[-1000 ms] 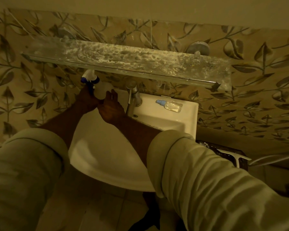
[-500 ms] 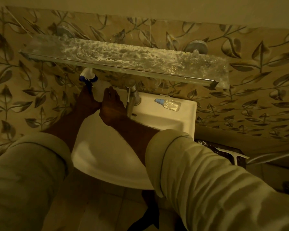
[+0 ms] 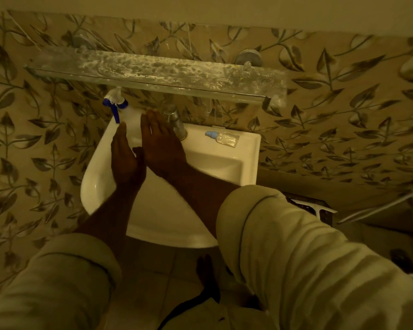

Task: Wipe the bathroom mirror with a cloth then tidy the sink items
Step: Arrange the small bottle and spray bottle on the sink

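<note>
A white spray bottle (image 3: pixel 119 104) with a blue trigger stands upright at the back left corner of the white sink (image 3: pixel 215 163). My left hand (image 3: pixel 125 156) hovers just in front of it, fingers straight and empty. My right hand (image 3: pixel 160 141) is beside it, flat and open, between the spray bottle and the metal tap (image 3: pixel 175 122). A small clear bottle (image 3: pixel 223 138) with a pale blue cap lies on its side on the sink's back right ledge. No cloth or mirror is visible.
A stained glass shelf (image 3: pixel 157 75) juts out from the leaf-patterned wall just above the sink. A white squeegee (image 3: pixel 316 207) lies on a dark surface to the right of the sink. Tiled floor and my foot (image 3: pixel 206 275) show below.
Both hands have let go of the spray bottle and drawn back slightly toward me with fingers straightened. The bottle now stands alone at the sink corner.
</note>
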